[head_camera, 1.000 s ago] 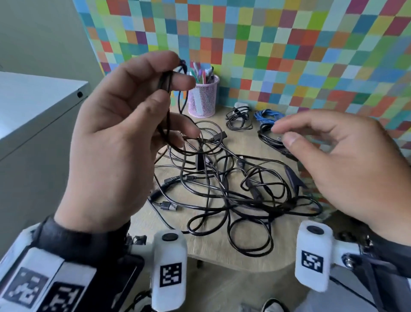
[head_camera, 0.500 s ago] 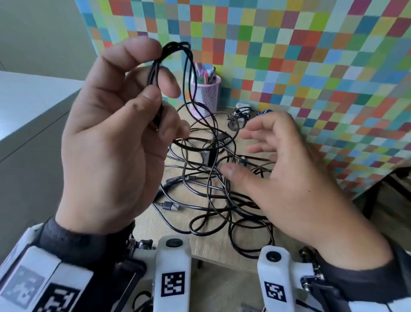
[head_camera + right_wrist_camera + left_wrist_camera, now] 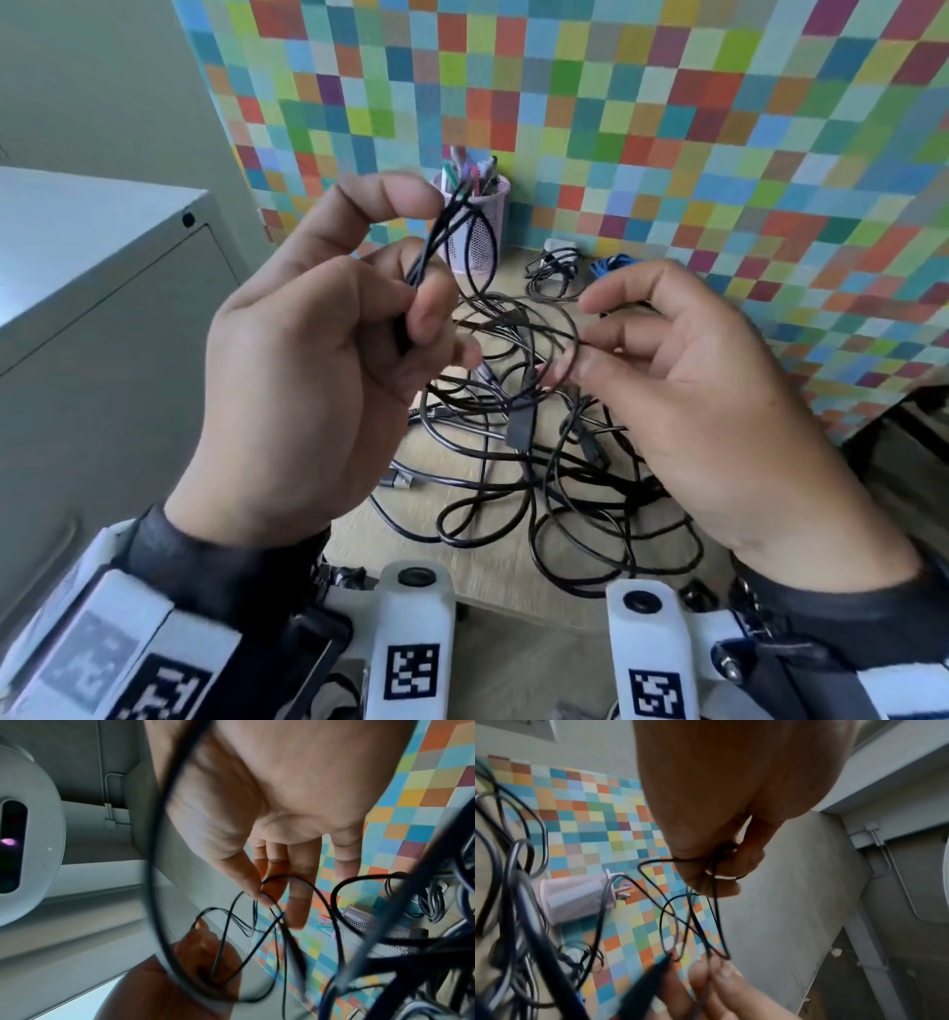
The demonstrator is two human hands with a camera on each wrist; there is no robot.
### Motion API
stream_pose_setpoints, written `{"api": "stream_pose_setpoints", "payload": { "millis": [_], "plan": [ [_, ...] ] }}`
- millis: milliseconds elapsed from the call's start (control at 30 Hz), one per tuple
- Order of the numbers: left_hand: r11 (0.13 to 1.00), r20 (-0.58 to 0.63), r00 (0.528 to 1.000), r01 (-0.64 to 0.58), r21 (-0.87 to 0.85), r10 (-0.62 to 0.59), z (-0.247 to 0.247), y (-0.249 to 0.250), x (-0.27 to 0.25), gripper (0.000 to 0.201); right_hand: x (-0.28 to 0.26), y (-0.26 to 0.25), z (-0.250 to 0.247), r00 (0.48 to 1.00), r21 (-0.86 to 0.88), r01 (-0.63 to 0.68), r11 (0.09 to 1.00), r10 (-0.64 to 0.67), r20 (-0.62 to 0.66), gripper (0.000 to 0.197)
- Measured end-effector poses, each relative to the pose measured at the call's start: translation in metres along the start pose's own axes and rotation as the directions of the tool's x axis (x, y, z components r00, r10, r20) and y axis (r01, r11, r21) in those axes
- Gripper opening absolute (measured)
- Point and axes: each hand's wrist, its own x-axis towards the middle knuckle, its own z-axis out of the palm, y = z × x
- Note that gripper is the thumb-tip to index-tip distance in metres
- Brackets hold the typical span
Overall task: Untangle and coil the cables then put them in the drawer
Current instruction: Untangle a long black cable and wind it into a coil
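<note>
coiling barely started: your left hand (image 3: 308, 370) grips few gathered loops of thin black cable (image 3: 441, 231), right hand (image 3: 683, 390) pinches next loop. big tangle (image 3: 539, 462) sits on table (image 3: 493, 575), drawer step untouched.

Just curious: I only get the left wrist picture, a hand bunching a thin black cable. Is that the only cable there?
Observer: No. The head view shows a tangle of black cables spread on the wooden table below both hands.
Operator: Is any cable bundled up?
Observer: A small black cable bundle and a blue cable lie by the wall, right of the pink pen cup.
Operator: And the other hand?
Observer: The right hand pinches a loop of the thin black cable that the left hand grips. Its other fingers are spread.
</note>
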Motion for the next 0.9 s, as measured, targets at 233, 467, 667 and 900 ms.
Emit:
{"api": "stream_pose_setpoints", "payload": {
  "millis": [233, 467, 667, 900],
  "plan": [
    [0.918, -0.217, 0.969, -0.026, 0.396, 0.121, 0.004, -0.006, 0.007, 0.017, 0.004, -0.002, -0.015, 0.986, -0.013, 0.105, 0.994, -0.106, -0.128, 0.016],
    [0.749, -0.215, 0.965, 0.029, 0.662, 0.153, 0.000, -0.009, 0.006, 0.032, 0.008, 0.001, -0.026, 0.954, 0.050, 0.207, 0.977, -0.190, -0.233, 0.023],
    [0.650, -0.185, 0.980, 0.094, 0.754, 0.072, -0.002, -0.010, 0.005, 0.048, 0.008, 0.005, -0.024, 0.966, -0.003, 0.210, 0.978, -0.208, -0.156, 0.034],
    [0.434, -0.146, 0.986, 0.098, 0.895, 0.080, -0.003, -0.013, 0.003, 0.012, 0.008, 0.005, -0.022, 0.975, -0.014, 0.191, 0.981, -0.192, -0.110, 0.040]
  ]
}}
